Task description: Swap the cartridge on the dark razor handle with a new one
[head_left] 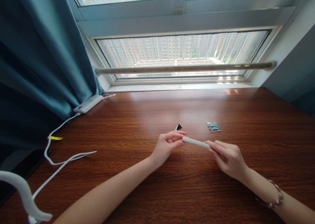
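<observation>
A slim white stick, rounded like a stylus or pen, spans the gap between my two hands just above the table. At its left end, the fingers of my left hand are closed in a pinch. My right hand pinches the other end between thumb and fingers, covering its tip. Just beyond my left hand lies a small razor with a black head, its handle mostly hidden behind the fingers. A clear pack of razor blade cartridges with green strips rests flat beyond my right hand.
The brown wooden table reaches back to the window. A white power bank with a white cable sits by the blue curtain at left. A curved white object stands at the lower left. A rail crosses the window.
</observation>
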The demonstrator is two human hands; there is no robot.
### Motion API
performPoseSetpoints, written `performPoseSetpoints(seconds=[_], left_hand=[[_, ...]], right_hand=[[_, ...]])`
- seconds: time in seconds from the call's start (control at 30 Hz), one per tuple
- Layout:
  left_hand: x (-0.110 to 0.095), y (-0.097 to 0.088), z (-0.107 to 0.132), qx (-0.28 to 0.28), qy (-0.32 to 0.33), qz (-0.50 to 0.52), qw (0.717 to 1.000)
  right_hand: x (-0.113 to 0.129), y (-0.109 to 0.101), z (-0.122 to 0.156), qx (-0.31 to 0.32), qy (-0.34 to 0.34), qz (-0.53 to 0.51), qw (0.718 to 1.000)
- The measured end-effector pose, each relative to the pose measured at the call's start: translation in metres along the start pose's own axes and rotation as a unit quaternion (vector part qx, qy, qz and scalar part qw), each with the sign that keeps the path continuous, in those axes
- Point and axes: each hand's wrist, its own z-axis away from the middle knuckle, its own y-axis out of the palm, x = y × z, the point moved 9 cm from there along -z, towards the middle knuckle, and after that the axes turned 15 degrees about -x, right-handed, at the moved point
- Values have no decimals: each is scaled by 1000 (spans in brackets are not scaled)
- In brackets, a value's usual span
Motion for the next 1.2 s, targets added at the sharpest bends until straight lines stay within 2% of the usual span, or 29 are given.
performPoseSetpoints(seconds=[0.07, 0.2, 0.37, 0.53, 0.7, 0.87, 1.03, 1.2], left_hand=[[-2, 0, -1, 3, 7, 20, 1000], [1, 0, -3, 1, -20, 49, 999], [-2, 5, -1, 21, -19, 73, 997], [-2, 8, 1, 30, -29, 88, 995], [-1, 11, 2, 41, -34, 107, 993], [0, 11, 3, 51, -29, 95, 994], [-2, 10, 3, 48, -9, 52, 997], [0, 7, 1, 33, -17, 69, 997]], right_hand=[[-4, 0, -1, -6, 31, -11, 999], [-12, -3, -1, -40, 78, -40, 995], [-8, 5, 2, 2, 55, -38, 998], [-9, -3, 1, -36, 66, -31, 997], [-2, 7, 2, 13, 44, -58, 997], [-9, 0, 1, -32, 68, -39, 996], [-3, 6, 2, 9, 47, -52, 998], [-14, -3, 0, -42, 84, -38, 995]])
